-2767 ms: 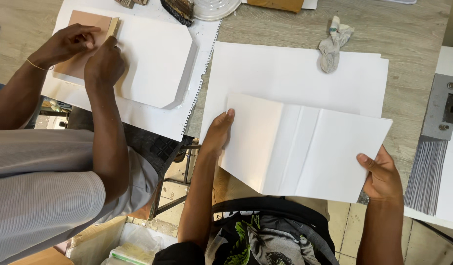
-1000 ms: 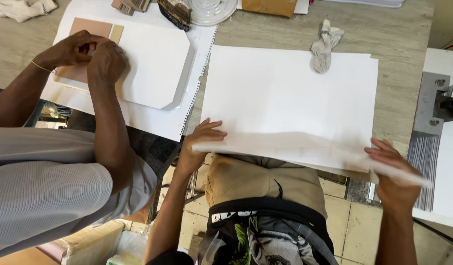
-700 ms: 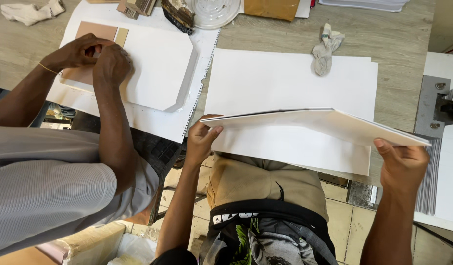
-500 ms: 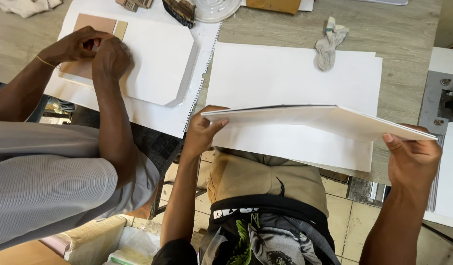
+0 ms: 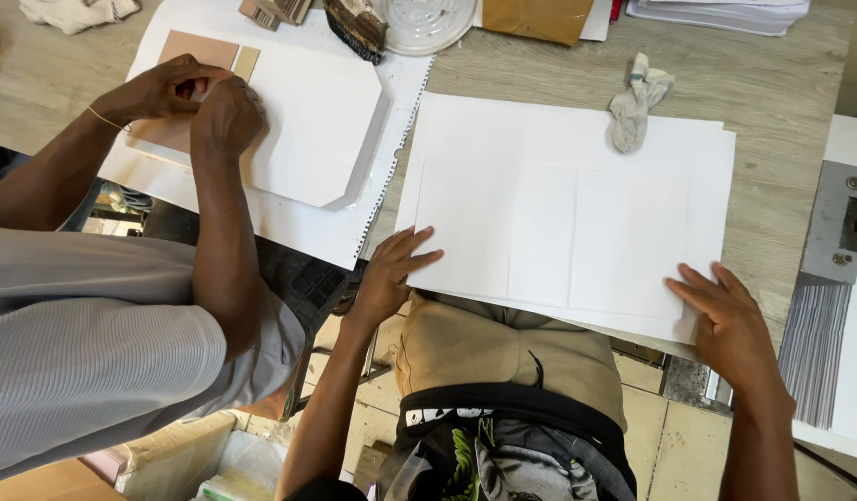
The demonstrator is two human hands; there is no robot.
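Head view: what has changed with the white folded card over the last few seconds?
The white folded card, held up off the table by both hands earlier, now lies flat on the sheet stack. The left hand and right hand press its near corners. The crumpled rag and the co-worker's hands stayed put.

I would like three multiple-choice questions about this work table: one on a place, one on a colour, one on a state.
1. Where is the crumpled rag?
A. at the far edge of the white sheets
B. on the floor
C. in a hand

2. What colour is the creased card?
A. brown
B. white
C. blue

3. How does the card lie?
A. rolled
B. upright
C. flat under the left hand and right hand

Answers: 1 A, it rests there; 2 B, plainly white; 3 C, both hands press its ends.
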